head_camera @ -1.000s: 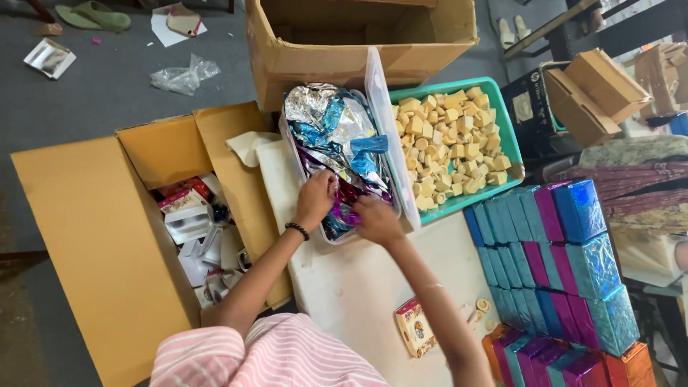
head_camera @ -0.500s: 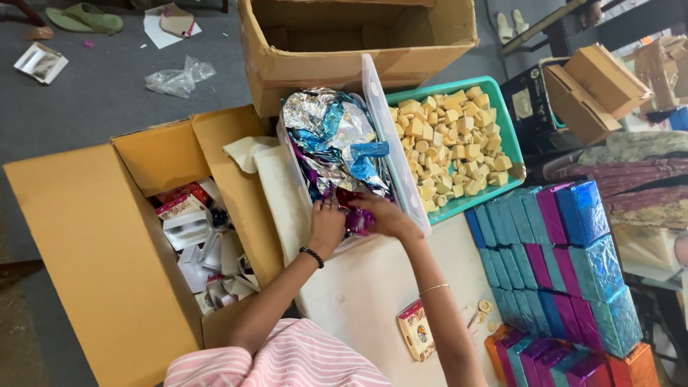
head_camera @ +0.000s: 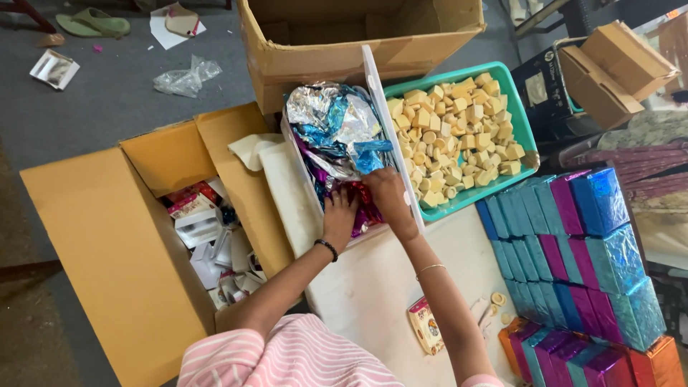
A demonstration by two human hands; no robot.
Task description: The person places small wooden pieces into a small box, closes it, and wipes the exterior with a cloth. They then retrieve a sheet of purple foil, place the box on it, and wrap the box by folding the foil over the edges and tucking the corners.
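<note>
Both hands — left hand (head_camera: pixel 340 215), right hand (head_camera: pixel 388 193) — grip purple foil sheets (head_camera: pixel 365 215) inside the clear tub (head_camera: pixel 373 86).

Silver, blue and purple foil (head_camera: pixel 337 140); pale yellow blocks (head_camera: pixel 455 136) in a teal tray (head_camera: pixel 527 136); blue, purple and orange boxes (head_camera: pixel 573 265); pink-and-white striped sleeve (head_camera: pixel 279 355); white worktop (head_camera: pixel 380 287).

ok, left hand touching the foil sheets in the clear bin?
Touching. The head view shows the left hand with its fingers pressed into the purple foil sheets inside the clear bin, no gap visible. The right hand is in the same pile.
</note>
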